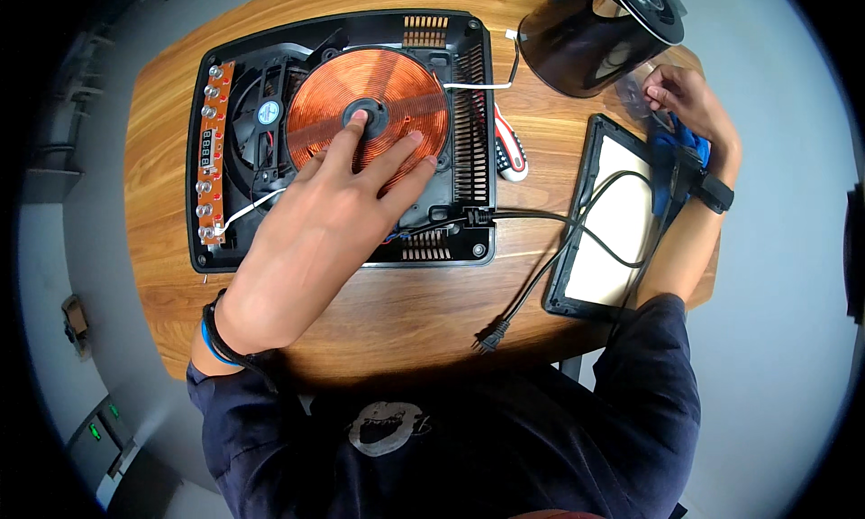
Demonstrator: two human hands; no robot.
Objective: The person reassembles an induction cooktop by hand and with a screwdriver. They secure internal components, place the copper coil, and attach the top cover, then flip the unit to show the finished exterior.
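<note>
My left hand (311, 217) lies over an opened induction cooker base (423, 244) with its fingers spread. One fingertip touches the dark centre of the round copper coil (311, 104), and others rest on the windings. A white-sleeved wire (478, 86) leaves the coil and crosses the housing's right rim, ending in a small white connector. Beyond the right side of the housing, my right hand (676, 95) is closed, thumb against fingers, beside clear plastic (633, 94) and a blue item (689, 145). What its fingers hold, if anything, is too small to make out.
A shiny black kettle-like vessel (586, 41) stands at the far right. Below it lies a black-framed panel (608, 222), crossed by the power cord with its plug (489, 337). A red-and-white tool handle (511, 150) sticks out beside the housing. Inside are a fan (248, 127) and orange circuit board (212, 145).
</note>
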